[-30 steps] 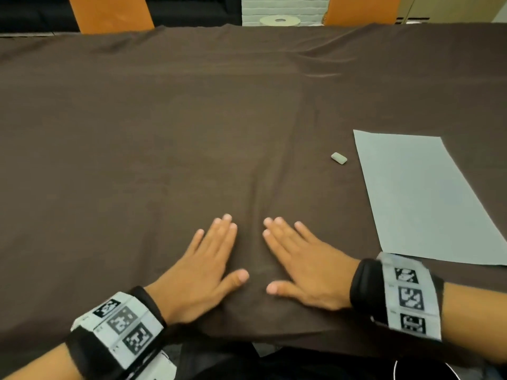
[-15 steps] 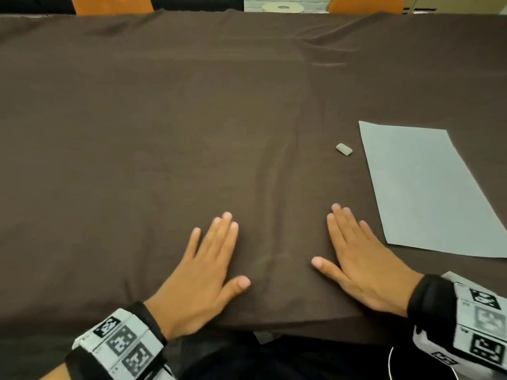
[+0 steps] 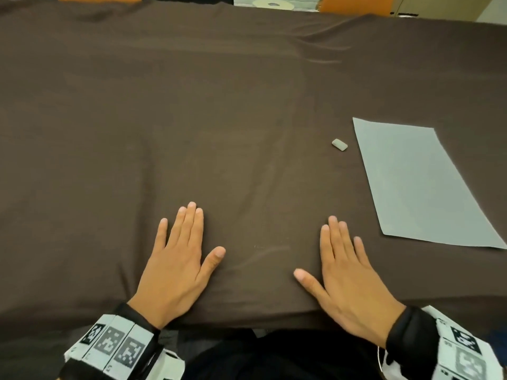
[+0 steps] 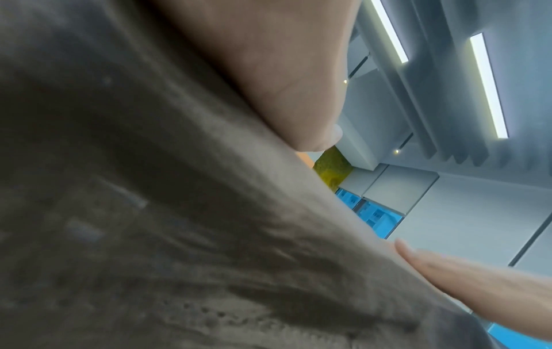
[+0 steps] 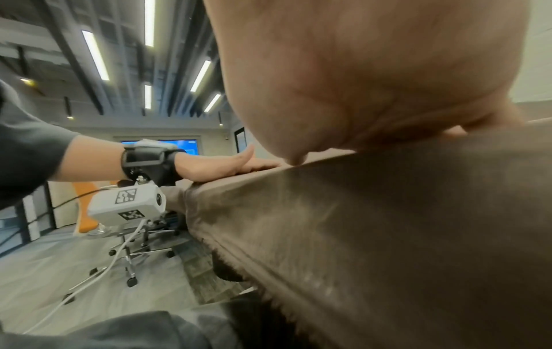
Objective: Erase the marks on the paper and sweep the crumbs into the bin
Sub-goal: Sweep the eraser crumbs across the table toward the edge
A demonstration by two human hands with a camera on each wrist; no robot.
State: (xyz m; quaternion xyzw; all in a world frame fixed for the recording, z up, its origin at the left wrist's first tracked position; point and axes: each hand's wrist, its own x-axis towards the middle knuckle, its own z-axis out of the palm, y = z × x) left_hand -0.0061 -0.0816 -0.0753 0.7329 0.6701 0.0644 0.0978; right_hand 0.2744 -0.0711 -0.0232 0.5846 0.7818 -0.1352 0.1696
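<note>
Now the right hand (image 3: 354,281) has slid rightward across the brown-clothed desk (image 3: 192,119), away from the left hand (image 3: 178,259) and nearer the paper (image 3: 417,185). Both hands lie flat with straight fingers, holding nothing. A small eraser (image 3: 339,145) sits just left of the paper. Erasing looks not yet begun; no bin is visible.

Two hands lie flat on the brown tablecloth (image 3: 192,119): the left hand (image 3: 178,264) and the right hand (image 3: 348,281). One sheet of paper (image 3: 417,187) is there, and one small eraser (image 3: 339,145) just beside it. Each wrist carries one marker band, two in all. Two orange chair backs show past the far edge, and one pale disc (image 3: 272,4) between them.
</note>
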